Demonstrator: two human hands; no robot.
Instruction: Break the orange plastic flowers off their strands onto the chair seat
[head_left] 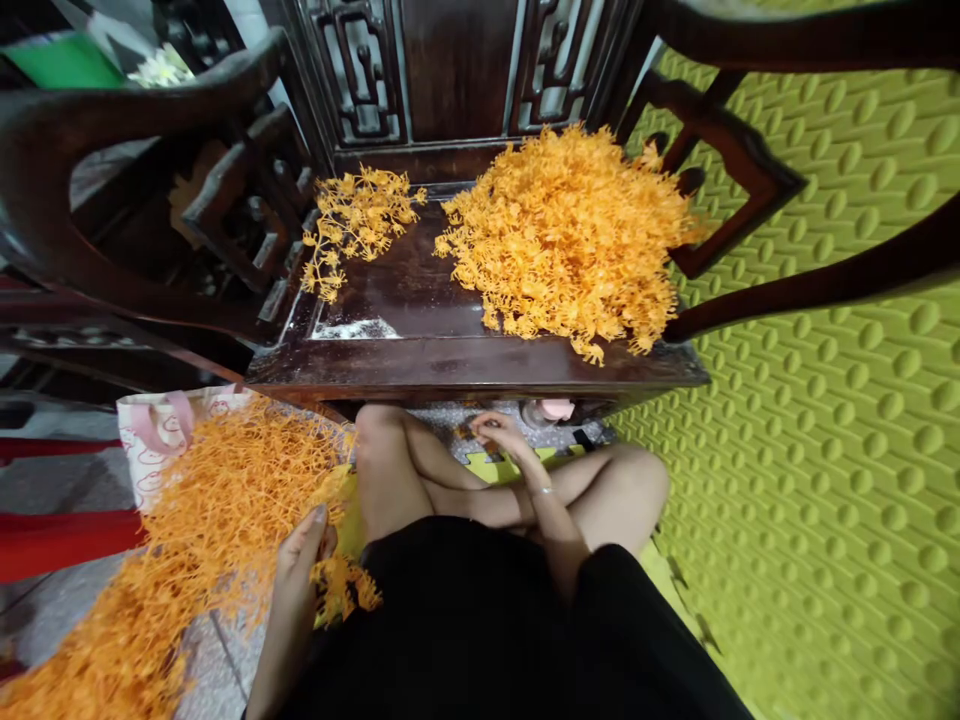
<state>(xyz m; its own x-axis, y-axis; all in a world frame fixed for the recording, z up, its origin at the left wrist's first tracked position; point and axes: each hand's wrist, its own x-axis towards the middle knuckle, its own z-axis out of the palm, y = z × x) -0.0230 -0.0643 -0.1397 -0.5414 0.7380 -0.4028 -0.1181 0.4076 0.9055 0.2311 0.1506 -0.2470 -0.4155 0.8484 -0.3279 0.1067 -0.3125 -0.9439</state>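
Observation:
My left hand (302, 548) is closed at the left of my lap. From it hangs a sprig of orange artificial flowers (346, 588), beside a large heap of orange plastic stems (232, 500). Over my crossed legs, in front of the seat edge, my right hand (501, 432) has its fingers curled together. A small orange bit shows by its fingertips, too blurred to name. On the dark wooden chair (420, 290) lies a big pile of orange artificial flowers (570, 240) at the right. A smaller bunch of flower sprigs (364, 215) rests at the seat's left.
Carved armrests (247, 190) frame the chair on both sides. A white and pink cloth bag (146, 470) stands behind the stem heap. Yellow-green foam matting (840, 430) covers the right. Under the chair is a pink object (556, 409). Red fabric (67, 545) lies at the left.

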